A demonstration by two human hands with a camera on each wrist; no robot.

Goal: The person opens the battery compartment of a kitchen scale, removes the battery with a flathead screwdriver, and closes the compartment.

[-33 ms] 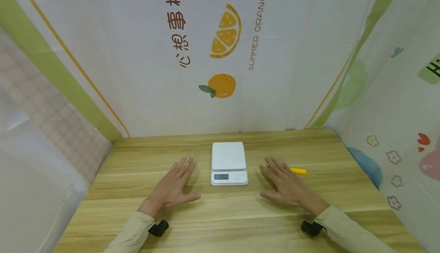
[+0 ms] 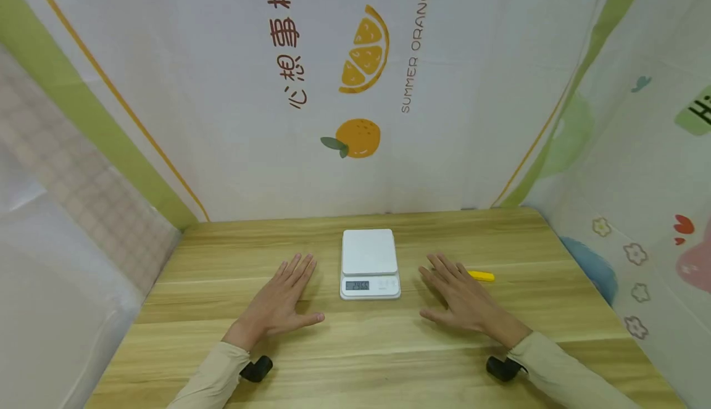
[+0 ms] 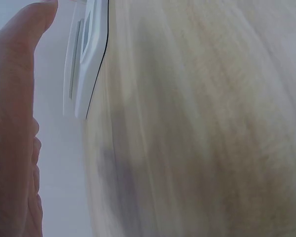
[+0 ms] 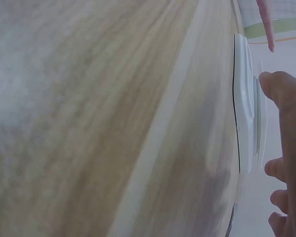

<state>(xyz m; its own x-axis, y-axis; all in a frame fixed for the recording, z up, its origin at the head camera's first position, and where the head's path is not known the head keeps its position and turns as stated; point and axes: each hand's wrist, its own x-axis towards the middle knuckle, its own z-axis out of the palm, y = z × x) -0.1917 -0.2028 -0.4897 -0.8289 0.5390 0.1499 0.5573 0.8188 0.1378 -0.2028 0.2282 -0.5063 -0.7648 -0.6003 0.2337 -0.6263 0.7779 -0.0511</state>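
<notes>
A white digital kitchen scale (image 2: 369, 252) lies in the middle of the wooden table, with nothing on its platform and dark digits on its small display (image 2: 357, 285). My left hand (image 2: 281, 301) is spread palm down to the left of it, apart from the scale. On the other side my right hand (image 2: 458, 295) is spread the same way, holding nothing. Beyond the right hand's back lies a slim yellow object (image 2: 481, 276), its left part hidden by the hand. The left wrist view has the scale's edge (image 3: 91, 64) past the thumb; the right wrist view has it (image 4: 244, 103) too.
The wooden table (image 2: 355, 359) ends at the back against a white curtain (image 2: 250, 168) printed with oranges and lettering. More printed cloth hangs at both sides. A black wrist camera (image 2: 257, 369) sits under the left sleeve, another (image 2: 504, 369) under the right.
</notes>
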